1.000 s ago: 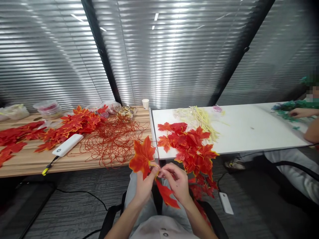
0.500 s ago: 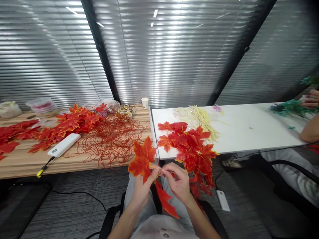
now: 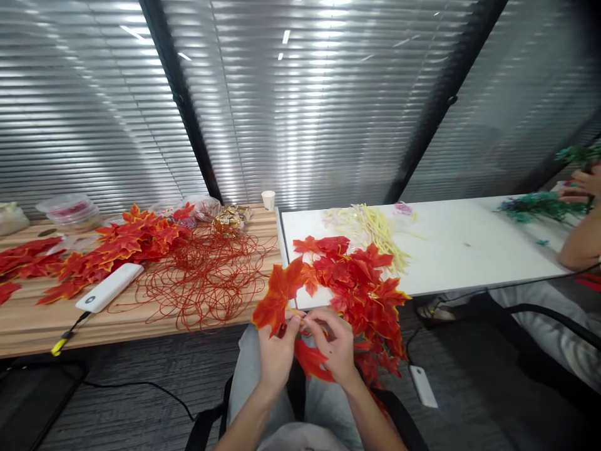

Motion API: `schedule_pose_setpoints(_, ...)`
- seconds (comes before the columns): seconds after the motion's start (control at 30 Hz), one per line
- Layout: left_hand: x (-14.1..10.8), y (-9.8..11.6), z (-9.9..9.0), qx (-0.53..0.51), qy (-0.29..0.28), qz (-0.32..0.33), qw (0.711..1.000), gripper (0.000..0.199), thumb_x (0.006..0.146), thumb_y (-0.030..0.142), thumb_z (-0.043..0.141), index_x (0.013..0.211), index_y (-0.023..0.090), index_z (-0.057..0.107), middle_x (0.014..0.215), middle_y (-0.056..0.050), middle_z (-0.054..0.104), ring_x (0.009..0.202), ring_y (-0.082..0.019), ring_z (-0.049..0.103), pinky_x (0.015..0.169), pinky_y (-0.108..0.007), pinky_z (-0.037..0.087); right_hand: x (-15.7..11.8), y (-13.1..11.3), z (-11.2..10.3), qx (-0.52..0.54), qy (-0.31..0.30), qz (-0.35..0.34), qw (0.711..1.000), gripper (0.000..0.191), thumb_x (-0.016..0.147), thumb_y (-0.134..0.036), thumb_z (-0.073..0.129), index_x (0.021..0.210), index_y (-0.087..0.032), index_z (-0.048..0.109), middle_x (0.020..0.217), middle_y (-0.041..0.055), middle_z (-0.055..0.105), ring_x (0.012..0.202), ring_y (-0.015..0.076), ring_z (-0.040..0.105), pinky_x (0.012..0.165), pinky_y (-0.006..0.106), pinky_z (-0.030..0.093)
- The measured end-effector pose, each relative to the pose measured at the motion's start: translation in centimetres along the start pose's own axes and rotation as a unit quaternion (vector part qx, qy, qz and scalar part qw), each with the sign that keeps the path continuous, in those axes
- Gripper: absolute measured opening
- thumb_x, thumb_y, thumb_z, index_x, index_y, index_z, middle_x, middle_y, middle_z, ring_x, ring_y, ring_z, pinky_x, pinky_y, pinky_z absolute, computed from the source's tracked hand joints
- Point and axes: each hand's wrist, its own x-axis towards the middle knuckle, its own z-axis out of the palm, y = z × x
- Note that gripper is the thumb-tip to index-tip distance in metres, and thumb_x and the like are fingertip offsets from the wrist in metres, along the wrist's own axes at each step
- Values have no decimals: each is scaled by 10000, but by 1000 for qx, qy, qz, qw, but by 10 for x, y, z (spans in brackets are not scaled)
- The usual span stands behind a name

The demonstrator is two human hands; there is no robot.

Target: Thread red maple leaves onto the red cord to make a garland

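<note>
My left hand pinches the stem of an orange-red maple leaf, whose blade stands up above the thumb. Close beside it, my right hand is closed with thumb and finger together at the same stem; what it grips is too small to make out. Another red leaf hangs below and between the hands. A garland of red leaves lies on the white table and drapes over its front edge, right of my hands. A loose tangle of thin red cord spreads over the wooden table.
On the wooden table are more red leaves, a white power bank, plastic tubs and a paper cup. The white table holds pale yellow strips. At far right, a person's hand is near green foliage.
The upright leaf has tilted and shifted right, and the hanging leaf has swung up a little. Both hands stay together at the stem. The view has turned slightly.
</note>
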Motion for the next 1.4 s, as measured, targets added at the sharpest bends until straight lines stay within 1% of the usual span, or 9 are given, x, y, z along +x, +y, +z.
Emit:
schedule_pose_setpoints(0.17,16,-14,3,65,33,46,996,215,698,331,635,706,121,680,699,-73,697,685,-186,643,684,-294,512,10,12,7,20,2,10,1000,112,828,-114,506,785,-183,585,694,4,592,637,120,579,596,222,467)
schedule_pose_setpoints(0.27,25,-21,4,74,69,67,993,220,698,325,634,752,117,683,764,-93,707,762,-208,655,757,-323,510,16,19,12,15,6,13,1000,103,835,-131,502,792,-181,582,714,13,598,653,124,588,607,226,475)
schedule_pose_setpoints(0.4,36,-22,6,99,85,88,987,214,693,314,638,777,122,686,818,-99,709,802,-216,656,800,-342,503,25,24,13,-3,17,13,1000,105,841,-150,498,790,-183,584,734,21,606,669,129,590,605,225,478)
schedule_pose_setpoints(0.57,48,-14,6,140,27,143,979,194,734,302,599,790,145,699,810,-77,713,825,-214,655,815,-339,501,37,20,8,-11,22,-1,1000,114,832,-173,502,786,-186,605,747,28,628,686,139,599,623,238,487)
schedule_pose_setpoints(0.67,51,-11,2,174,16,159,972,186,757,294,577,785,162,704,813,-67,713,836,-209,652,831,-338,489,43,18,7,-6,7,7,1000,130,833,-190,501,778,-184,619,731,34,633,674,145,603,612,246,492)
schedule_pose_setpoints(0.77,50,-11,1,175,5,151,973,178,744,286,591,807,163,703,833,-67,712,829,-208,652,825,-337,488,45,20,7,-1,18,15,1000,128,822,-210,525,760,-178,632,718,36,648,663,146,608,611,246,497)
schedule_pose_setpoints(1.07,39,1,11,43,-6,50,998,193,629,290,704,745,137,686,790,-78,703,801,-209,644,790,-335,497,37,21,3,18,66,74,995,105,776,-242,601,741,-176,674,727,41,676,655,155,628,595,244,515)
schedule_pose_setpoints(1.17,36,9,10,62,-34,59,996,192,682,317,663,759,143,682,825,-79,695,820,-202,632,807,-331,487,35,17,2,30,64,81,994,111,782,-246,598,745,-178,677,732,45,676,659,157,630,586,243,520)
schedule_pose_setpoints(1.4,42,18,-1,164,-133,93,973,216,783,321,551,776,147,678,767,-65,687,732,-180,622,703,-276,493,34,14,-2,68,6,116,991,114,793,-259,594,769,-174,666,719,40,664,632,147,629,571,233,523)
